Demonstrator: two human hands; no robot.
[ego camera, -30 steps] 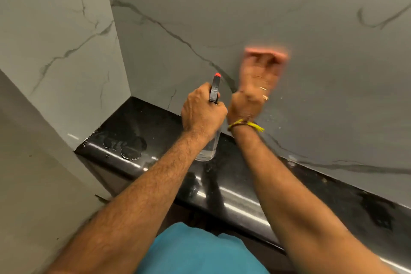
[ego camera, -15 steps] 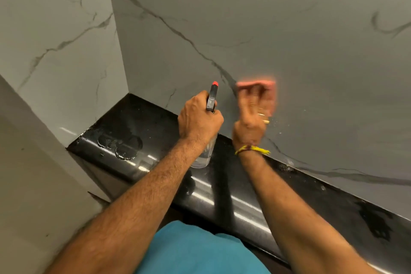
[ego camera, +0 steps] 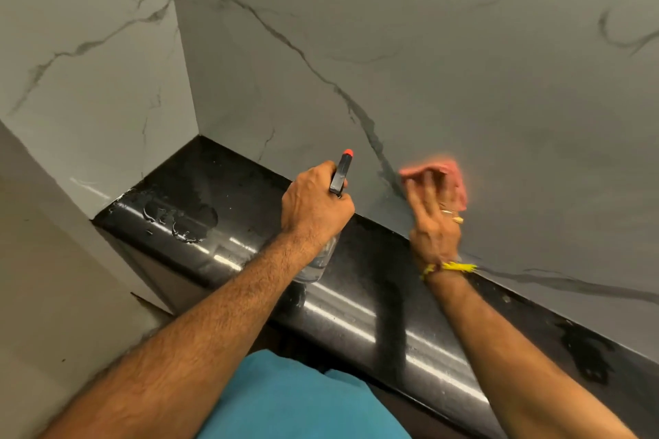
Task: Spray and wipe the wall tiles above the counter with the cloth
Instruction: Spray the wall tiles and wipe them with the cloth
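The right hand (ego camera: 433, 224) presses a pink cloth (ego camera: 447, 176) flat on the grey marble wall tiles (ego camera: 445, 57), low down and just above the black counter (ego camera: 356, 310), with its fingers (ego camera: 426, 189) spread out over the cloth, which looks blurry. At about 9 o'clock from the cloth, the left hand (ego camera: 313, 212) is wrapped tight around a clear spray bottle (ego camera: 322, 258) with a black top and a red tip, held over the counter. A yellow string (ego camera: 451, 267) is tied on the right wrist, and a wet patch (ego camera: 178, 217) sits on the counter at 9 o'clock from the bottle.
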